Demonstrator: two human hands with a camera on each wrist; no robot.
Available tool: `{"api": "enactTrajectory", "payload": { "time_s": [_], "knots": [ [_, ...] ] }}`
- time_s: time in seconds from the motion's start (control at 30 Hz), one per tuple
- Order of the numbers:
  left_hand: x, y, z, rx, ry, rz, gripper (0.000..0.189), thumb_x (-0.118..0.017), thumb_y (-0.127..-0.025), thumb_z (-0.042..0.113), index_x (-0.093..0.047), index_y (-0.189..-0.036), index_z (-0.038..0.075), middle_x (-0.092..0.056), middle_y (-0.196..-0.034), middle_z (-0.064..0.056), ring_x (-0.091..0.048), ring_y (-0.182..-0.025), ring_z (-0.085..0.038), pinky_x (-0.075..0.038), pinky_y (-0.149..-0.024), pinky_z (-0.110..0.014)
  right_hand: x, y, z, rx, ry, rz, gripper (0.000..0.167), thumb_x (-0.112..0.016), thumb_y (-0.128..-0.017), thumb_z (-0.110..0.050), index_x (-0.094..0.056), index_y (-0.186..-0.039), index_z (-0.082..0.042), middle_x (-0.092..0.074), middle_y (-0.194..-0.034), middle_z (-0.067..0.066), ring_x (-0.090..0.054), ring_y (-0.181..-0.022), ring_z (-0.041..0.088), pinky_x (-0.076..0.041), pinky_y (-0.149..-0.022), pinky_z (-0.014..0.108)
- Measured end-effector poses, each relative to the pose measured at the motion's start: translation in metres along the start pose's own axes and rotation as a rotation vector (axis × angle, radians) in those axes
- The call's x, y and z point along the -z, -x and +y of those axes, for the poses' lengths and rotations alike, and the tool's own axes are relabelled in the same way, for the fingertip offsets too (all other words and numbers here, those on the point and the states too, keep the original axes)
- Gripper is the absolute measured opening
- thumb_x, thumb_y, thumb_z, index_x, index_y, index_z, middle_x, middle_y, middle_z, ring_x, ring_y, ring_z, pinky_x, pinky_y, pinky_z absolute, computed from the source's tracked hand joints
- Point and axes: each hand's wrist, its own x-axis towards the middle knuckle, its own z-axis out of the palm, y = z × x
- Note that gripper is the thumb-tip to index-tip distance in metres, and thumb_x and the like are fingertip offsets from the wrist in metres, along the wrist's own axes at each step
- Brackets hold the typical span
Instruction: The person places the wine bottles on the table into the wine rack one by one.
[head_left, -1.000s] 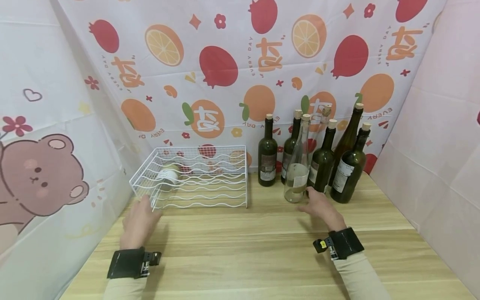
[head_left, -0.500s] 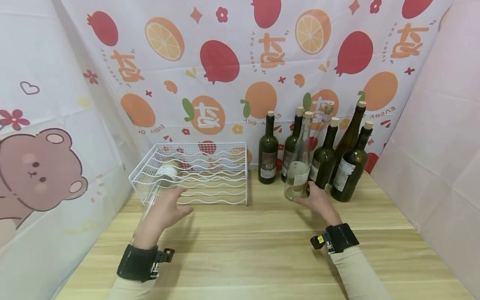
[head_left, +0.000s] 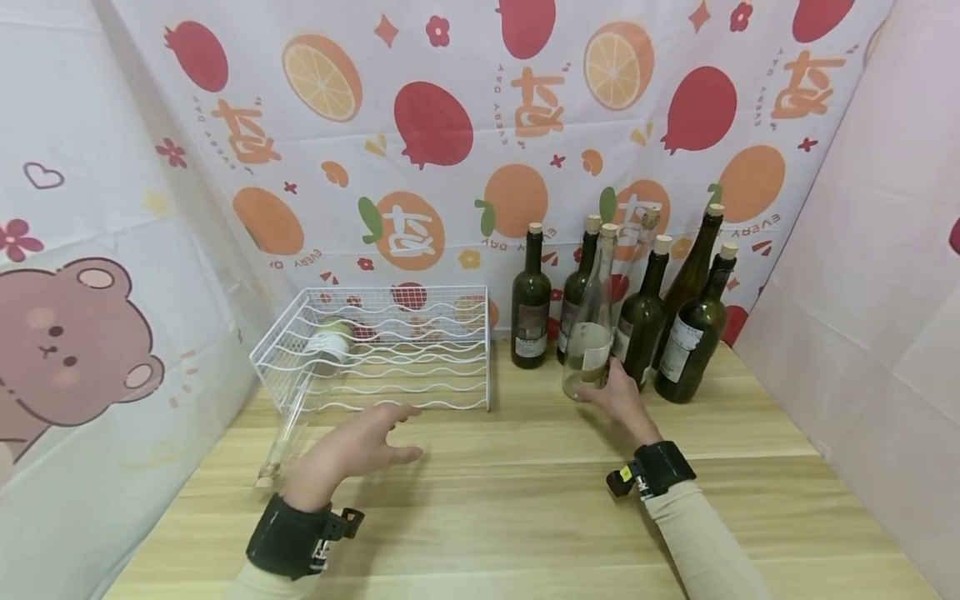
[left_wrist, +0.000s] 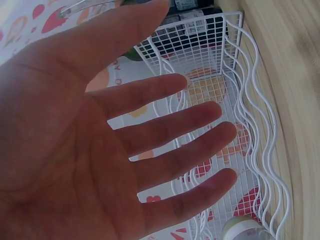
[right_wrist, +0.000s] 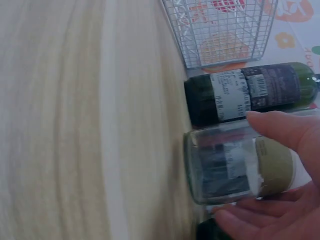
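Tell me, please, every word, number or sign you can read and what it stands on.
"EVERY DAY": on the cloth, more than once.
Orange characters on the cloth: too stylised to read surely.
Bottle labels: too small or blurred to read.

The table has a pale, streaked wood-grain top. A white rack stands toward the back left. To its right, corked bottles stand upright: a green bottle nearest the rack, a clear bottle farther forward, and a dark bottle at the right end of the group.
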Motion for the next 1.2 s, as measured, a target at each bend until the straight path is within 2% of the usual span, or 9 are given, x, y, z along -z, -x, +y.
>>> {"api": "enactTrajectory", "payload": {
  "time_s": [0.27, 0.47, 0.57, 0.73, 0.9, 1.03, 1.2],
  "knots": [
    [-0.002, 0.003, 0.0, 0.005, -0.004, -0.002, 0.063, -0.08, -0.089, 0.031, -0.059, -0.139, -0.003, -0.065, -0.134, -0.023, -0.063, -0.121, -0.043, -0.051, -0.101, -0.057, -0.006, -0.004, 0.004, 0.009, -0.032, 0.046, 0.084, -0.077, -0.091, -0.035, -0.034, -0.15, 0.005, -0.052, -0.145, 0.031, -0.053, -0.133, 0.045, -0.046, -0.106, 0.057],
    [-0.003, 0.004, 0.0, -0.004, -0.022, 0.006, 0.064, -0.081, -0.089, 0.032, -0.06, -0.138, -0.002, -0.067, -0.133, -0.021, -0.064, -0.12, -0.041, -0.052, -0.101, -0.056, -0.009, -0.011, 0.0, 0.037, -0.032, 0.037, 0.092, -0.08, -0.088, -0.038, -0.03, -0.154, 0.004, -0.049, -0.15, 0.032, -0.049, -0.138, 0.049, -0.043, -0.111, 0.061],
    [-0.004, 0.005, 0.001, -0.005, -0.021, 0.001, 0.064, -0.081, -0.088, 0.033, -0.06, -0.138, -0.002, -0.067, -0.133, -0.021, -0.065, -0.119, -0.041, -0.052, -0.101, -0.056, -0.014, -0.014, 0.001, 0.019, -0.053, 0.042, 0.101, -0.082, -0.086, -0.04, -0.025, -0.157, 0.002, -0.046, -0.153, 0.031, -0.046, -0.141, 0.048, -0.041, -0.114, 0.06],
    [-0.005, 0.006, 0.003, 0.006, -0.002, -0.003, 0.064, -0.081, -0.088, 0.033, -0.06, -0.138, -0.001, -0.066, -0.135, -0.021, -0.064, -0.121, -0.041, -0.052, -0.102, -0.056, -0.025, -0.016, -0.001, -0.046, -0.088, 0.119, 0.111, -0.087, -0.079, -0.041, -0.021, -0.159, 0.0, -0.047, -0.152, 0.028, -0.046, -0.141, 0.048, -0.041, -0.113, 0.06],
    [-0.003, 0.007, 0.002, 0.036, -0.003, 0.006, 0.066, -0.081, -0.088, 0.035, -0.06, -0.139, 0.0, -0.065, -0.136, -0.02, -0.063, -0.123, -0.041, -0.051, -0.103, -0.057, -0.031, -0.017, -0.006, -0.066, -0.093, 0.204, 0.105, -0.089, -0.077, -0.037, -0.029, -0.155, 0.0, -0.052, -0.145, 0.027, -0.05, -0.136, 0.048, -0.043, -0.11, 0.061],
    [0.0, 0.008, 0.001, 0.045, -0.015, 0.018, 0.065, -0.081, -0.088, 0.035, -0.06, -0.138, -0.001, -0.065, -0.136, -0.021, -0.063, -0.124, -0.042, -0.05, -0.104, -0.058, -0.03, -0.019, -0.006, -0.046, -0.082, 0.221, 0.103, -0.09, -0.076, -0.034, -0.031, -0.155, -0.001, -0.053, -0.144, 0.028, -0.05, -0.135, 0.049, -0.042, -0.11, 0.062],
    [0.004, 0.009, 0.001, 0.043, -0.023, 0.026, 0.064, -0.081, -0.088, 0.035, -0.06, -0.137, 0.0, -0.065, -0.136, -0.021, -0.063, -0.124, -0.042, -0.05, -0.104, -0.058, -0.023, -0.022, -0.005, 0.017, -0.058, 0.194, 0.103, -0.092, -0.073, -0.032, -0.035, -0.154, -0.004, -0.055, -0.144, 0.025, -0.052, -0.134, 0.046, -0.044, -0.11, 0.06]
  ]
}}
